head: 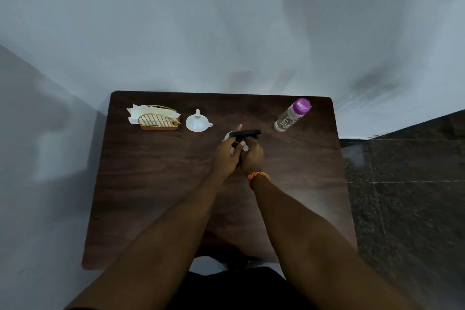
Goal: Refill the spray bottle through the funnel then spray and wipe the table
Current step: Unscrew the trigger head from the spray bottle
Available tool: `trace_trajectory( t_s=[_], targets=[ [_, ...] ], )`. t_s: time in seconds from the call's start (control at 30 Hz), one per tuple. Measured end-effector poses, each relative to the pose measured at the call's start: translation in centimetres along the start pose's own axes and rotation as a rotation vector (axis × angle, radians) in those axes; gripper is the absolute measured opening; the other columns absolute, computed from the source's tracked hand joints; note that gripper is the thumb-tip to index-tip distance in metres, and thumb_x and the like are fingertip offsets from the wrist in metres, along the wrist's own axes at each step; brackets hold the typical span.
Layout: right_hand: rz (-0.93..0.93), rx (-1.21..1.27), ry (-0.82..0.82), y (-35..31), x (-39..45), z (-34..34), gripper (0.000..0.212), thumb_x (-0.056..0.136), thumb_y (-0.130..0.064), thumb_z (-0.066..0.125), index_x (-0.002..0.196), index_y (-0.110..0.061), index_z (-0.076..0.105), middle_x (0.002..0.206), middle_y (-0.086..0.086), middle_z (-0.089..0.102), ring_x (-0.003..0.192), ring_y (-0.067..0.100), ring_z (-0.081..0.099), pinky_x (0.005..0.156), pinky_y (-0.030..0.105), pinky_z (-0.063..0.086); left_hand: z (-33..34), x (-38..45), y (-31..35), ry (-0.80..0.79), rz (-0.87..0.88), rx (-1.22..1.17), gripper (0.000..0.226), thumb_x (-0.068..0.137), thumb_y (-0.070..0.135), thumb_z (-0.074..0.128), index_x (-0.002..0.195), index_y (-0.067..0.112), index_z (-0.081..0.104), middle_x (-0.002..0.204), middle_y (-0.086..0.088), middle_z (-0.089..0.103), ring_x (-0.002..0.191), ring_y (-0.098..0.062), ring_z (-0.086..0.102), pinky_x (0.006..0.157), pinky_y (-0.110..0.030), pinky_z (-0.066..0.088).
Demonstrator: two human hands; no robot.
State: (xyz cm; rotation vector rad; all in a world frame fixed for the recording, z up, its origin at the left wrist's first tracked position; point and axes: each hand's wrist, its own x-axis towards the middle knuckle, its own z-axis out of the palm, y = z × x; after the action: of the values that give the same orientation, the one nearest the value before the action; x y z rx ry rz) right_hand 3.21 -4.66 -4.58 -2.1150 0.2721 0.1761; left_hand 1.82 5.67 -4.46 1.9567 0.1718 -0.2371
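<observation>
A spray bottle with a black trigger head [247, 133] and pale body stands near the middle of the dark wooden table [156, 199]. My left hand [226, 156] grips it from the left, fingers reaching up to the black head. My right hand [251, 156] wraps the pale body from the right, which is mostly hidden. A white funnel [197, 122] sits upside down, spout up, to the left. A clear water bottle with a purple cap [292, 116] stands at the back right.
A gold wire holder with white paper napkins [154, 118] stands at the back left corner. Pale walls rise behind and left of the table. Dark tiled floor [407, 196] lies to the right.
</observation>
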Motion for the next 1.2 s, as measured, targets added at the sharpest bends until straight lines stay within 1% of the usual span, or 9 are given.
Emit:
trace_trajectory(
  t_s=[0.1, 0.3, 0.47, 0.6, 0.73, 0.83, 0.97, 1.1, 1.2],
  targets=[
    [-0.013, -0.024, 0.003, 0.3, -0.8, 0.3, 0.034, 0.093, -0.027, 0.049, 0.099, -0.008, 0.077, 0.095, 0.012, 0.079, 0.081, 0.026, 0.072, 0.066, 0.028, 0.048, 0.2, -0.4, -0.7, 0.052, -0.027, -0.041, 0.047, 0.102, 0.043, 0.057, 0.145, 0.026, 0.060, 0.132, 0.002, 0.072, 0.122, -0.017, 0.066, 0.100, -0.033, 0.053],
    [-0.005, -0.054, -0.006, 1.9, -2.5, -0.4, 0.037, 0.095, -0.035, 0.048, 0.106, -0.015, 0.077, 0.089, 0.009, 0.078, 0.077, 0.025, 0.072, 0.062, 0.032, 0.051, 1.5, -2.5, -0.9, 0.188, -0.060, -0.123, 0.028, 0.096, 0.030, 0.073, 0.120, 0.016, 0.077, 0.103, 0.001, 0.080, 0.097, -0.019, 0.075, 0.084, -0.039, 0.061],
    [0.005, -0.087, 0.009, 2.7, -3.4, -0.8, 0.027, 0.097, -0.032, 0.056, 0.101, -0.015, 0.076, 0.081, 0.003, 0.075, 0.069, 0.020, 0.068, 0.059, 0.030, 0.047, 3.0, -3.8, 0.4, 0.328, -0.115, -0.340, 0.037, 0.080, 0.012, 0.089, 0.115, 0.015, 0.076, 0.108, 0.006, 0.079, 0.105, -0.010, 0.075, 0.096, -0.038, 0.061],
    [-0.039, -0.094, -0.013, 3.8, -3.5, -1.7, 0.026, 0.096, -0.026, 0.065, 0.119, -0.024, 0.077, 0.086, -0.003, 0.079, 0.070, 0.010, 0.070, 0.060, 0.029, 0.055, 3.0, -4.3, 0.5, 0.124, -0.128, -0.360, 0.070, 0.088, 0.003, 0.080, 0.149, 0.025, 0.055, 0.135, 0.010, 0.069, 0.127, -0.008, 0.065, 0.107, -0.027, 0.054],
    [-0.070, -0.084, -0.036, 3.8, -3.7, -2.4, 0.035, 0.092, -0.033, 0.057, 0.118, -0.021, 0.077, 0.084, 0.008, 0.078, 0.073, 0.024, 0.072, 0.061, 0.035, 0.055, 3.0, -4.8, 0.8, 0.187, -0.159, -0.289, 0.050, 0.086, -0.003, 0.076, 0.133, 0.015, 0.071, 0.115, 0.005, 0.078, 0.111, -0.013, 0.073, 0.091, -0.029, 0.059],
    [-0.112, -0.098, -0.039, 4.1, -4.5, -2.8, 0.034, 0.091, -0.037, 0.054, 0.115, -0.025, 0.076, 0.086, 0.003, 0.079, 0.075, 0.022, 0.073, 0.062, 0.036, 0.056, 3.6, -5.7, 1.1, 0.233, -0.181, -0.334, 0.050, 0.081, -0.004, 0.082, 0.124, 0.011, 0.064, 0.110, 0.002, 0.077, 0.099, -0.009, 0.075, 0.078, -0.026, 0.060],
    [-0.090, -0.122, -0.083, 4.7, -4.7, -3.5, 0.028, 0.093, -0.033, 0.061, 0.116, -0.027, 0.076, 0.088, 0.003, 0.080, 0.079, 0.024, 0.075, 0.065, 0.036, 0.057, 4.1, -6.4, 1.3, 0.100, -0.199, -0.401, 0.073, 0.087, 0.001, 0.080, 0.149, 0.028, 0.052, 0.120, 0.007, 0.075, 0.113, -0.005, 0.071, 0.089, -0.020, 0.059],
    [-0.084, -0.095, -0.092, 4.6, -4.9, -4.5, 0.045, 0.091, -0.039, 0.056, 0.130, -0.025, 0.075, 0.099, 0.015, 0.080, 0.091, 0.035, 0.074, 0.073, 0.039, 0.057, 4.2, -6.6, 1.9, 0.171, -0.177, -0.307, 0.039, 0.087, -0.005, 0.076, 0.110, 0.027, 0.071, 0.095, 0.020, 0.077, 0.096, 0.000, 0.072, 0.082, -0.019, 0.054],
    [-0.112, -0.109, -0.105, 4.3, -5.8, -4.9, 0.056, 0.084, -0.042, 0.050, 0.132, -0.025, 0.074, 0.100, 0.014, 0.081, 0.092, 0.034, 0.075, 0.076, 0.043, 0.060, 4.3, -7.2, 2.1, 0.202, -0.207, -0.365, 0.060, 0.079, 0.007, 0.090, 0.129, 0.011, 0.058, 0.114, -0.002, 0.075, 0.108, -0.020, 0.074, 0.083, -0.025, 0.060]
  ],
)
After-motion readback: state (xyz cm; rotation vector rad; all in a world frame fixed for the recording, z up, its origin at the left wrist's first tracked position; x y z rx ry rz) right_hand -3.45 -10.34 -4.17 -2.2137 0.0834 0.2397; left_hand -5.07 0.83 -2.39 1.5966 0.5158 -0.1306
